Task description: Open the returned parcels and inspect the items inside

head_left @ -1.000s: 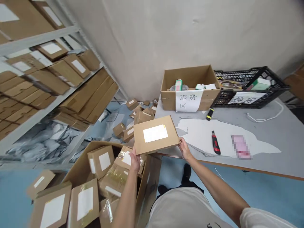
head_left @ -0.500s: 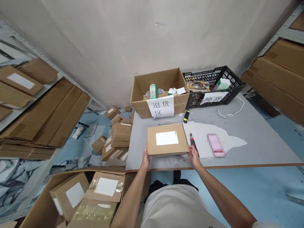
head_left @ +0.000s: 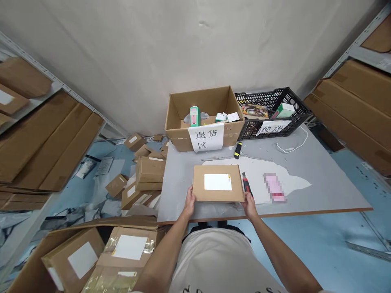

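Two bare hands appear in the head view, both grasping one flat cardboard carton (head_left: 218, 196). Left grip (head_left: 189, 202) is closed on the carton's left edge near its lower corner; right grip (head_left: 249, 205) is closed on the opposite edge, likewise low. The carton lies between the two grips, over the near part of the bench (head_left: 330, 191), its white label (head_left: 218, 182) facing up. Whether its underside touches the bench cannot be told.

Just beyond the right grip lies a red-and-black cutter (head_left: 247, 184), on a white sheet (head_left: 295, 181). To the right of that grip is a pink item (head_left: 275, 188), its detail pixelated. Farther beyond the right grip are a yellow-and-black tool (head_left: 238, 150) and a black crate (head_left: 249, 132) bearing a paper sign.

Beyond both grips stands an open cardboard box (head_left: 175, 136), also signed, holding a green-and-white packet (head_left: 194, 117). Left of and nearer than the left grip, a large box (head_left: 146, 221) contains labelled parcels (head_left: 73, 260).
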Available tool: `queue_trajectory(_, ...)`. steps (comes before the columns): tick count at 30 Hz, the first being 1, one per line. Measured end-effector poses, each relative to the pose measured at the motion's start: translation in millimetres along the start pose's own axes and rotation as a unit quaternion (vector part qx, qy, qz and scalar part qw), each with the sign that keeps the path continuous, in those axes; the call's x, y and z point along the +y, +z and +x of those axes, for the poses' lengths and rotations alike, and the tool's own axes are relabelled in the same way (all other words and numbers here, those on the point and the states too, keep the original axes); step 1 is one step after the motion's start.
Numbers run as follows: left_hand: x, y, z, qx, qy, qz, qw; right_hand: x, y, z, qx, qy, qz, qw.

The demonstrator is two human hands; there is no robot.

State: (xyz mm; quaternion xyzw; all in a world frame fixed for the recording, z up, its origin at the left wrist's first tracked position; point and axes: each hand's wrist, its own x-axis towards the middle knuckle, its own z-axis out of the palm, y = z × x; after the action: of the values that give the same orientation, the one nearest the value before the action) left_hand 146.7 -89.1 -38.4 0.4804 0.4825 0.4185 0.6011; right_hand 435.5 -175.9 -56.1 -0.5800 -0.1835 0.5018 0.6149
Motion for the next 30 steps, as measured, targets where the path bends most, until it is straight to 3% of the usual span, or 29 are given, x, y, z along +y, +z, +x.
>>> queue_trajectory(7,-21,-14.3,-8,-0.087,0.02,0.04,0.995,5,-20,-10,-0.025,0.023,-0.042,0.999)
queue_trajectory(11,-32,-19.0,-10,-0.096,-0.004,0.083,0.992,13,-29,-11,-0.077,-0.018,-0.134,0.988)
queue_trajectory(19,-32,-20.1,-5,-0.085,-0.017,0.123,0.989,8,-18,-2,-0.135,-0.064,-0.325,0.934)
queue_trajectory(24,-8,-19.8,-5,-0.067,-0.016,0.183,0.981,-19,-12,-2,-0.141,-0.092,-0.375,0.912)
queue_trajectory(30,50,-23.0,-3,-0.032,0.043,0.27,0.961,-79,12,2,-0.174,-0.106,-0.47,0.859)
